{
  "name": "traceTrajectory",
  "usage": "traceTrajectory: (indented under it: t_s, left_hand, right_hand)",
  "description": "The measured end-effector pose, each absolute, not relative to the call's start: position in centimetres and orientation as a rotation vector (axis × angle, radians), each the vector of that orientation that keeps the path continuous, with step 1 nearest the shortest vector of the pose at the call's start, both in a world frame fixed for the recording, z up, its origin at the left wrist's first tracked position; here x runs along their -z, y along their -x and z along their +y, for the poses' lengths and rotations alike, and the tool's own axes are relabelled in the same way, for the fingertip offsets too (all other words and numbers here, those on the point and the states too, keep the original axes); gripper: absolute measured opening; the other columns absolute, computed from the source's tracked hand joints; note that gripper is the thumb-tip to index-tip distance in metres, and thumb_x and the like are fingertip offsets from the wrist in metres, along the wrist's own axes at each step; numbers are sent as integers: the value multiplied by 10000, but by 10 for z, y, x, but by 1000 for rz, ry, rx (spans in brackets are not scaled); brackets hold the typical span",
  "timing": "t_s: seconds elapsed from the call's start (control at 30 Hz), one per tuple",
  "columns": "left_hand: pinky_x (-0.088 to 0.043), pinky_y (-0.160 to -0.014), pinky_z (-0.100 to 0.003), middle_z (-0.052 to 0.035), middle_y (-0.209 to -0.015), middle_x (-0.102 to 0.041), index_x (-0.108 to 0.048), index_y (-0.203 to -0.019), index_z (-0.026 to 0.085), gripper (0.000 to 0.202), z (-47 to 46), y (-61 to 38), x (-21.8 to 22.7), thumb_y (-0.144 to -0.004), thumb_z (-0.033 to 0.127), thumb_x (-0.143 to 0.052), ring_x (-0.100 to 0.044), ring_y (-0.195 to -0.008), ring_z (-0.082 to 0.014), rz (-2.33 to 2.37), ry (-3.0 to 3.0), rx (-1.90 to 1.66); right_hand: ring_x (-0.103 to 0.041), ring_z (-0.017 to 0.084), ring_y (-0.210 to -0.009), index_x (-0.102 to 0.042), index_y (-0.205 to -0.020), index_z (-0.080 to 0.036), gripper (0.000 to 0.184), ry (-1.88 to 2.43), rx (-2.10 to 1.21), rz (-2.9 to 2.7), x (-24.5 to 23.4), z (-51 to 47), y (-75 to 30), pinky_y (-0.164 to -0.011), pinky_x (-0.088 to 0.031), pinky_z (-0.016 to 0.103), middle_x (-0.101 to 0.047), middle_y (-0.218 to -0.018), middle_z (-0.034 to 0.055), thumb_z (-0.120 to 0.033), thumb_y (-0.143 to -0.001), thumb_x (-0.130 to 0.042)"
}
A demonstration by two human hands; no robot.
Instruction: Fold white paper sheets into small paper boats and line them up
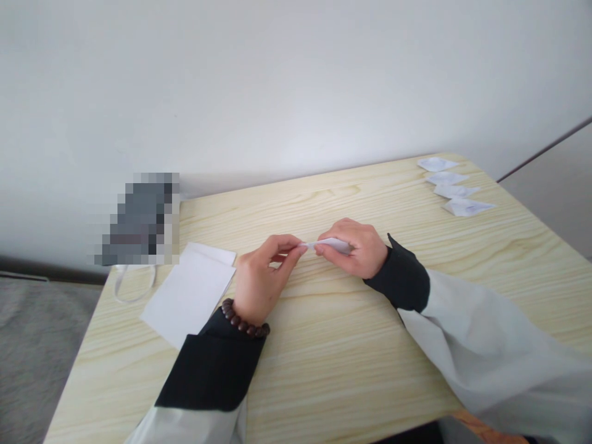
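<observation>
Between my two hands is a small piece of folded white paper (337,244), narrow and seen nearly edge-on. My left hand (268,268) pinches its thin left tip between thumb and fingers. Wrapped over the wider right end is my right hand (354,246), its thumb along the near side. Part of the paper is hidden under the right fingers. Left of my left hand lie several flat white paper sheets (189,293), overlapping each other.
Several folded white paper shapes (468,207) sit in a row at the table's far right. A blurred-out dark object (139,219) and a white looped strap (134,299) are at the left. A wall (296,92) stands behind the wooden table (324,357).
</observation>
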State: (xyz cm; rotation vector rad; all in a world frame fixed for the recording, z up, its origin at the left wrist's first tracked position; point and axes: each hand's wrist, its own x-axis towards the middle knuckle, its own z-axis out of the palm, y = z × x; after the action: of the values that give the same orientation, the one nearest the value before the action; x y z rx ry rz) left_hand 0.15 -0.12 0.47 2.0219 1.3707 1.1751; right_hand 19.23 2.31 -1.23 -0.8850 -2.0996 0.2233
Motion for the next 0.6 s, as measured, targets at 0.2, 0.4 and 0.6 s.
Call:
traceTrajectory:
  t_s: [0.2,0.4,0.6]
  left_hand:
    - [-573,-627,-197,13,-776,-730,-675,-786,190,48,0,0,-4,-798,233,-655,-679,-617,-108,1289,-2018,-1149]
    - [-567,-576,-213,-8,-761,-730,-675,-818,188,96,0,-1,-4,-813,276,-637,-682,-625,-131,1254,-1895,-1114]
    - [-569,-544,-224,-48,-717,-723,-645,-808,158,235,5,-2,-5,-861,371,-561,-668,-590,-135,1196,-1605,-1008]
  right_hand:
    - [-604,127,-620,-655,-793,-185,95,862,-271,-2098,12,23,-192,-622,-452,246,-701,-701,10,-249,-824,-592]
    - [-611,125,-631,-663,-787,-195,126,868,-291,-2107,11,23,-193,-648,-458,248,-710,-712,7,-268,-845,-578]
    - [-609,122,-617,-669,-790,-199,128,842,-289,-2094,11,23,-193,-641,-459,247,-706,-696,5,-268,-848,-579]
